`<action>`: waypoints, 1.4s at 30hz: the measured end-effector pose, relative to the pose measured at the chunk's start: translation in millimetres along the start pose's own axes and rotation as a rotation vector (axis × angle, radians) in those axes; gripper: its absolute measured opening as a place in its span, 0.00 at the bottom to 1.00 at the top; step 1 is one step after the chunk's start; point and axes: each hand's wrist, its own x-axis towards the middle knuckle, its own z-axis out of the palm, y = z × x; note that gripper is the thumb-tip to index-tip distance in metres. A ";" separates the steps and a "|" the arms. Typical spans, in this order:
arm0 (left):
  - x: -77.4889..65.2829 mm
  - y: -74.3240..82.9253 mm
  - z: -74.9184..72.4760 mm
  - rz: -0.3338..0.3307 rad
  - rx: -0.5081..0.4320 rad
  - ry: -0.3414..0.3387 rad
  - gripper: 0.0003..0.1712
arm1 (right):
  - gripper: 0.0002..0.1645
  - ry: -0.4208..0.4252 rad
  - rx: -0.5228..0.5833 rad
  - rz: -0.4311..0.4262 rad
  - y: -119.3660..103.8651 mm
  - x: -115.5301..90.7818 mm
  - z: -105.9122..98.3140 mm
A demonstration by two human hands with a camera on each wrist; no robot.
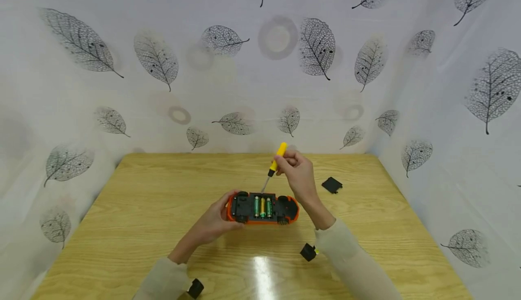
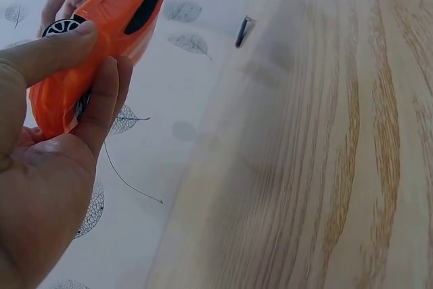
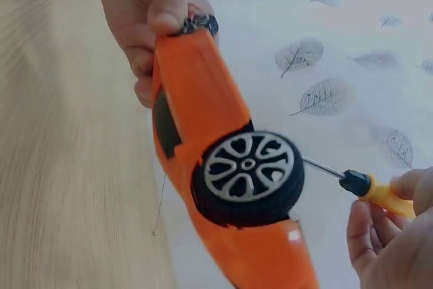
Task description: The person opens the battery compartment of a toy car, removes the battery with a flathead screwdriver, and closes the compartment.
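Note:
My left hand (image 1: 213, 222) grips one end of an orange toy car (image 1: 242, 207), which is turned with its black underside toward the head camera. Several green and yellow batteries (image 1: 262, 207) lie side by side in its uncovered battery compartment. In the left wrist view, my thumb presses along the car's side (image 2: 111, 15) beside a wheel. My right hand (image 1: 300, 175) pinches a screwdriver (image 1: 278, 156) by its yellow handle. The screwdriver's metal shaft slants down to the edge of the battery compartment. A spoked wheel (image 3: 248, 165) overlaps the screwdriver's tip in the right wrist view.
A black battery cover (image 1: 332, 185) lies on the wooden table (image 1: 163, 178) to the right of the right hand. Black wrist-camera parts show at each sleeve (image 1: 308, 252). Behind the table hangs a white cloth (image 1: 244, 78) with a leaf print.

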 end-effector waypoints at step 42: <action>5.6 6.8 -4.2 -0.039 0.005 0.063 0.52 | 0.07 -0.001 -0.075 -0.256 -5.5 -61.7 5.1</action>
